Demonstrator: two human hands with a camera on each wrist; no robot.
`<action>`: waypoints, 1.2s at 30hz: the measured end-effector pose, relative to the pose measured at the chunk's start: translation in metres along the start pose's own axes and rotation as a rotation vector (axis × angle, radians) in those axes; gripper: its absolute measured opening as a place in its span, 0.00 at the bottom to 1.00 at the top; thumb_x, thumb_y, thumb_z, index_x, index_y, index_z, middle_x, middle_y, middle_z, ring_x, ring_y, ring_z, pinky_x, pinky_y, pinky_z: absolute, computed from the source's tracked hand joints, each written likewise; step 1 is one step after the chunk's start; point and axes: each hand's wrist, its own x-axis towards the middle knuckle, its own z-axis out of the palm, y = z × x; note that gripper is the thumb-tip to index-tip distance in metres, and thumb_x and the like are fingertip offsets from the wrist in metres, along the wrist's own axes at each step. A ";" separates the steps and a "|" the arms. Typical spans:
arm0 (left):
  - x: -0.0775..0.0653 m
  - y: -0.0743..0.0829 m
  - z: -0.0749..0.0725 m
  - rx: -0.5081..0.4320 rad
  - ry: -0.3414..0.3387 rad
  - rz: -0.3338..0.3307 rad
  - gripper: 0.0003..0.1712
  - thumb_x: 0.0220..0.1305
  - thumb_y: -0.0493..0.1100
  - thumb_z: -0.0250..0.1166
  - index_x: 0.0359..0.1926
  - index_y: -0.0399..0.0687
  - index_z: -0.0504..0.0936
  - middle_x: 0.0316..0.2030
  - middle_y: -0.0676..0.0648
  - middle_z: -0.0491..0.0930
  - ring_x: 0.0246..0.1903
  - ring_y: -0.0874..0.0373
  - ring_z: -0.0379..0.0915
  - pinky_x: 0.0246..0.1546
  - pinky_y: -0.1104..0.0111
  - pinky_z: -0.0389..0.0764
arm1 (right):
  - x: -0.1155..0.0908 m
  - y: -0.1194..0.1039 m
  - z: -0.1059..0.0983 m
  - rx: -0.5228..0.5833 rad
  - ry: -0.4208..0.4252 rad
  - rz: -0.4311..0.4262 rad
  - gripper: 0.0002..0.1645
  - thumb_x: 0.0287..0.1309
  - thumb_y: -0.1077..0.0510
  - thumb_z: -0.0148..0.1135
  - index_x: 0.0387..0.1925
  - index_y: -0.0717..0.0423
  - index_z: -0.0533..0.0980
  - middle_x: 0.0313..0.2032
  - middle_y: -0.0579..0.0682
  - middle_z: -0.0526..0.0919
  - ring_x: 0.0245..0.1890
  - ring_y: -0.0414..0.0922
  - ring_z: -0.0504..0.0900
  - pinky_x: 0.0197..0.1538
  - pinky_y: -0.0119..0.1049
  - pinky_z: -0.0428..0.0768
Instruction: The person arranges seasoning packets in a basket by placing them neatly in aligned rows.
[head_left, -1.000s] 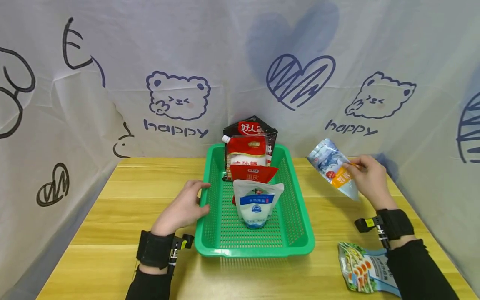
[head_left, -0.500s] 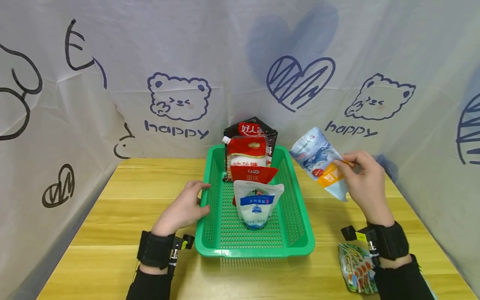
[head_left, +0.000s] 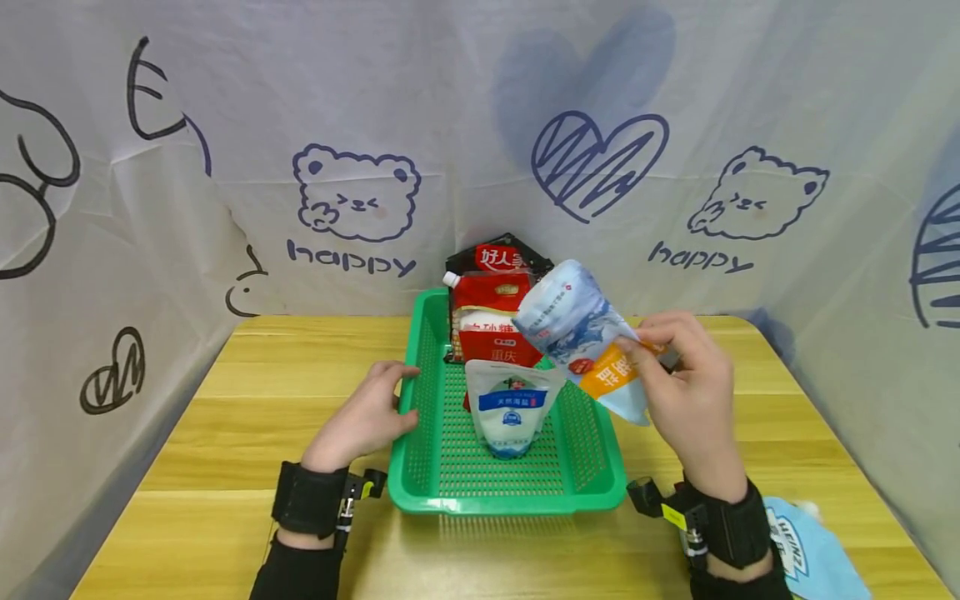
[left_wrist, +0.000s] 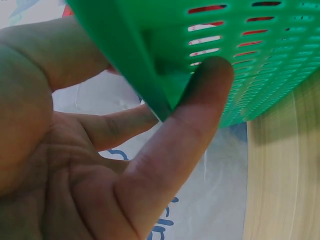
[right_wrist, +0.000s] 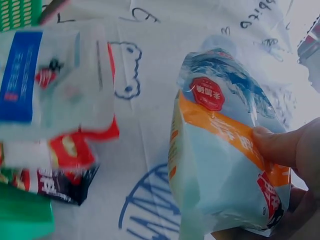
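Note:
My left hand (head_left: 365, 419) holds the left rim of a green plastic basket (head_left: 510, 505); in the left wrist view one finger lies against the perforated outer wall. A blue and orange pouch of salt (head_left: 581, 333) is pinched in my right hand (head_left: 693, 387), tilted above the basket's right side. Inside the basket stand a white and blue salt pouch (head_left: 512, 408), a red packet (head_left: 498, 346), a red and white spouted sugar pouch (head_left: 491, 292) and a black packet (head_left: 468, 260) at the back. The raised pouch partly covers the packets behind it.
A light blue Heinz pouch (head_left: 813, 550) lies on the wooden table (head_left: 247, 400) at the front right, partly hidden by my right wrist. White cloth (head_left: 480, 100) with drawings hangs behind the table and along both sides.
My right hand has carried the blue and orange salt pouch leftward, from the table's right side to over the basket. My left hand has stayed at the basket's rim.

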 end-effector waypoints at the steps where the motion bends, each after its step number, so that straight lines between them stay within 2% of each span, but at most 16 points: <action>1: 0.000 0.000 0.000 -0.001 -0.001 0.000 0.37 0.64 0.30 0.67 0.73 0.34 0.66 0.72 0.28 0.58 0.48 0.41 0.77 0.39 0.61 0.87 | -0.001 -0.003 0.003 0.006 -0.008 -0.007 0.09 0.53 0.78 0.72 0.31 0.67 0.82 0.38 0.51 0.82 0.34 0.36 0.77 0.28 0.21 0.73; 11: -0.003 0.001 -0.001 0.023 -0.014 0.012 0.35 0.67 0.31 0.65 0.73 0.34 0.66 0.72 0.29 0.59 0.52 0.40 0.75 0.43 0.58 0.88 | -0.013 -0.020 0.030 0.081 -0.046 -0.030 0.10 0.52 0.78 0.73 0.31 0.65 0.82 0.38 0.54 0.82 0.34 0.39 0.76 0.27 0.23 0.72; 14: -0.004 0.001 -0.002 0.036 -0.013 0.022 0.35 0.68 0.33 0.65 0.73 0.35 0.66 0.72 0.30 0.59 0.57 0.38 0.73 0.49 0.53 0.86 | -0.015 -0.021 0.036 0.098 -0.040 -0.051 0.11 0.51 0.79 0.73 0.32 0.64 0.83 0.38 0.55 0.82 0.34 0.40 0.76 0.27 0.24 0.71; 17: -0.004 0.001 -0.004 0.050 0.025 0.051 0.36 0.69 0.35 0.66 0.74 0.34 0.65 0.73 0.29 0.58 0.66 0.34 0.67 0.61 0.45 0.79 | -0.016 -0.021 0.039 0.108 -0.040 -0.053 0.13 0.50 0.80 0.73 0.32 0.63 0.83 0.38 0.55 0.82 0.34 0.41 0.76 0.27 0.25 0.71; 19: -0.004 0.001 -0.004 0.053 0.096 0.105 0.36 0.69 0.37 0.67 0.73 0.32 0.65 0.73 0.29 0.58 0.70 0.32 0.62 0.66 0.41 0.72 | -0.017 -0.021 0.040 0.113 -0.043 -0.049 0.14 0.50 0.80 0.72 0.32 0.63 0.83 0.39 0.55 0.82 0.35 0.41 0.76 0.28 0.24 0.72; 21: -0.004 0.003 -0.005 0.031 0.207 0.190 0.34 0.69 0.37 0.68 0.71 0.33 0.67 0.73 0.31 0.61 0.71 0.34 0.61 0.69 0.40 0.68 | -0.017 -0.021 0.040 0.120 -0.054 -0.044 0.14 0.50 0.80 0.72 0.32 0.62 0.83 0.39 0.55 0.82 0.36 0.41 0.76 0.28 0.24 0.73; 24: -0.006 0.008 -0.005 -0.058 0.368 0.356 0.29 0.69 0.37 0.69 0.68 0.36 0.72 0.70 0.38 0.68 0.69 0.41 0.65 0.68 0.44 0.70 | -0.018 -0.023 0.039 0.125 -0.068 -0.049 0.14 0.50 0.81 0.72 0.33 0.62 0.83 0.39 0.54 0.82 0.36 0.41 0.76 0.29 0.23 0.74; 26: -0.010 0.014 -0.006 -0.131 0.425 0.459 0.28 0.70 0.36 0.68 0.68 0.39 0.73 0.69 0.42 0.71 0.68 0.47 0.67 0.66 0.49 0.72 | -0.019 -0.025 0.039 0.126 -0.084 -0.065 0.14 0.50 0.81 0.72 0.33 0.63 0.83 0.39 0.55 0.82 0.35 0.42 0.76 0.29 0.23 0.74; 27: -0.011 0.017 -0.007 -0.167 0.430 0.504 0.27 0.70 0.36 0.68 0.68 0.40 0.74 0.68 0.44 0.72 0.67 0.49 0.68 0.66 0.51 0.73 | -0.019 -0.025 0.039 0.127 -0.093 -0.073 0.15 0.50 0.81 0.72 0.34 0.63 0.84 0.39 0.55 0.82 0.34 0.42 0.76 0.29 0.23 0.74; 29: -0.015 0.022 -0.007 -0.217 0.405 0.564 0.28 0.72 0.39 0.66 0.70 0.42 0.73 0.67 0.46 0.72 0.66 0.50 0.70 0.65 0.56 0.75 | -0.020 -0.026 0.040 0.131 -0.108 -0.098 0.15 0.50 0.81 0.71 0.34 0.63 0.84 0.39 0.56 0.82 0.32 0.42 0.75 0.29 0.24 0.74; 31: -0.017 0.027 -0.007 -0.246 0.345 0.604 0.29 0.74 0.45 0.65 0.72 0.44 0.71 0.67 0.46 0.73 0.64 0.49 0.72 0.64 0.58 0.76 | -0.020 -0.027 0.041 0.130 -0.132 -0.121 0.16 0.49 0.81 0.72 0.35 0.62 0.84 0.39 0.55 0.81 0.31 0.42 0.74 0.28 0.24 0.73; 34: -0.021 0.033 -0.007 -0.267 0.227 0.623 0.34 0.75 0.54 0.64 0.74 0.47 0.68 0.66 0.45 0.75 0.61 0.49 0.75 0.62 0.58 0.79 | -0.020 -0.027 0.044 0.126 -0.168 -0.154 0.17 0.49 0.81 0.73 0.35 0.60 0.85 0.39 0.53 0.81 0.29 0.42 0.72 0.27 0.24 0.72; 36: -0.024 0.037 -0.007 -0.265 0.165 0.618 0.37 0.73 0.55 0.66 0.75 0.48 0.66 0.65 0.45 0.76 0.60 0.50 0.76 0.59 0.55 0.81 | -0.021 -0.027 0.046 0.119 -0.190 -0.176 0.18 0.47 0.80 0.74 0.35 0.59 0.85 0.39 0.52 0.81 0.28 0.42 0.72 0.27 0.24 0.72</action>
